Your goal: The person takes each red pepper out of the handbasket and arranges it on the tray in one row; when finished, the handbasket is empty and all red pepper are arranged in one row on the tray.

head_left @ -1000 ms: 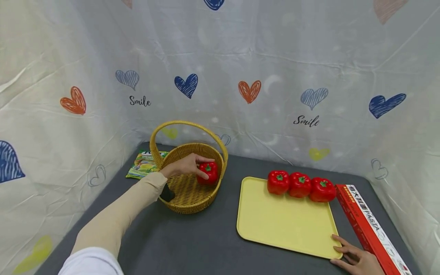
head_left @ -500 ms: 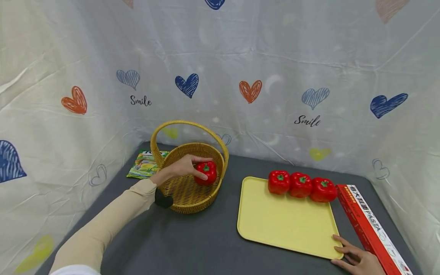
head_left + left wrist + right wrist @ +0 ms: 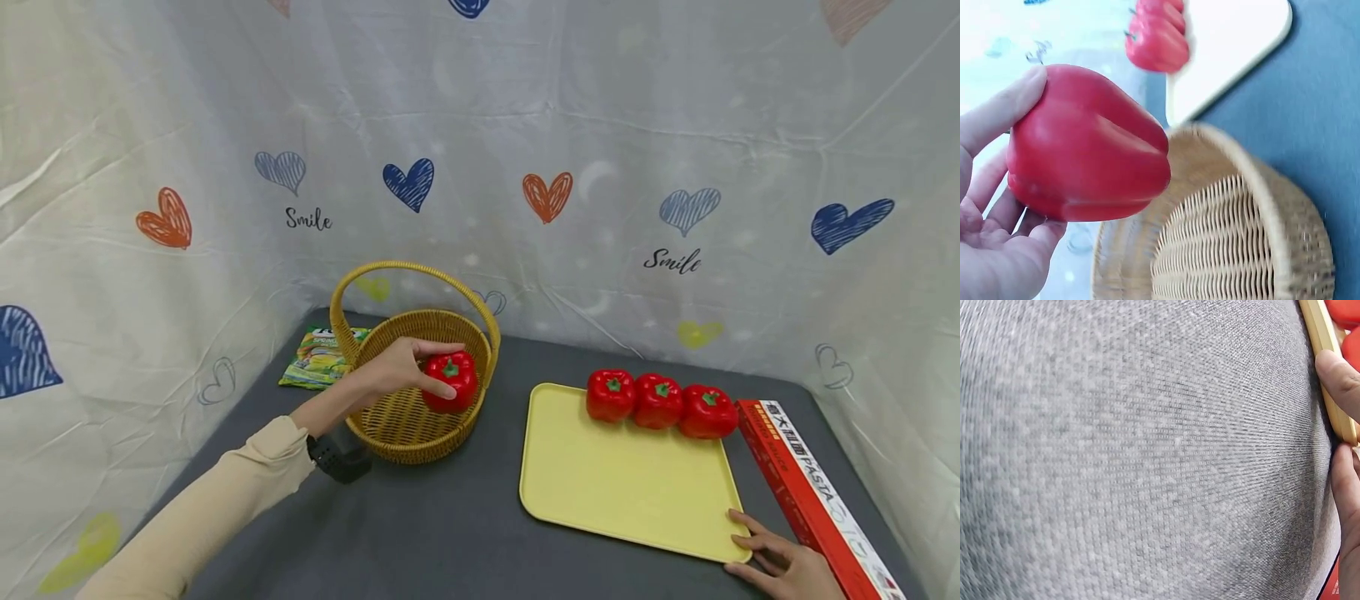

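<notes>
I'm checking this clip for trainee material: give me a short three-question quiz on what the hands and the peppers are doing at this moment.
1. True or false: the left hand grips a red pepper above the wicker basket.
2. How many red peppers lie on the yellow tray? A) two B) three C) four
3. Fill in: the right hand touches the near right corner of the ______.

Key
1. True; the left wrist view shows the pepper clear of the basket weave.
2. B; they sit in a row along the far edge.
3. Yellow tray, beside the red pasta box.
</notes>
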`<state>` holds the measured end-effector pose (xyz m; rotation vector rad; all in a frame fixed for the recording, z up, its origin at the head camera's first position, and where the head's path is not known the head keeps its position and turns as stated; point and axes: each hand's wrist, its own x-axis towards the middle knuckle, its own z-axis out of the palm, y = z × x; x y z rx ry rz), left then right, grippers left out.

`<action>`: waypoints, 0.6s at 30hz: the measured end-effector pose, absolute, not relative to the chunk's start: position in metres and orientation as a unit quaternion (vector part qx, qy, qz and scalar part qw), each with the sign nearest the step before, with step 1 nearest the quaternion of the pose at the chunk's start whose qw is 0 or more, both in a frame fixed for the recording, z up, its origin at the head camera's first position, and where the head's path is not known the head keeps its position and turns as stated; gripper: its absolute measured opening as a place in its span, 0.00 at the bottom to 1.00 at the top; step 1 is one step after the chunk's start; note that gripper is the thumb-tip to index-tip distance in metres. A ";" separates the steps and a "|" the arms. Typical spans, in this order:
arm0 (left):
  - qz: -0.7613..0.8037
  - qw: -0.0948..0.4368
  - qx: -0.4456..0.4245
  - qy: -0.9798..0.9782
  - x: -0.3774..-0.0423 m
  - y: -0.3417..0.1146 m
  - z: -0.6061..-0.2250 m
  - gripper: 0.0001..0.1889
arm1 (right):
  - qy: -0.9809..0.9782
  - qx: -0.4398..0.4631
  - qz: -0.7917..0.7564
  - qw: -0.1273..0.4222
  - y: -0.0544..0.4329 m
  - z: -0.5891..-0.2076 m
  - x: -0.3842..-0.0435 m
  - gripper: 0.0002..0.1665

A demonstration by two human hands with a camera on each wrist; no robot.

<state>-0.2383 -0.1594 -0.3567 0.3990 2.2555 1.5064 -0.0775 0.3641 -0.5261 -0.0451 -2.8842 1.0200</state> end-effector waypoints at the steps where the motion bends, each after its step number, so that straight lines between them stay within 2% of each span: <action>1: 0.541 0.202 0.149 0.802 -0.235 -0.157 -0.354 0.36 | -0.942 -0.014 0.332 0.041 0.364 -0.526 -0.078 0.26; 8: 0.539 0.223 0.194 0.789 -0.227 -0.139 -0.351 0.33 | -0.942 -0.003 0.331 0.049 0.366 -0.525 -0.076 0.24; 18: 0.525 0.260 0.237 0.775 -0.238 -0.093 -0.359 0.33 | -0.946 0.010 0.317 0.062 0.367 -0.526 -0.076 0.22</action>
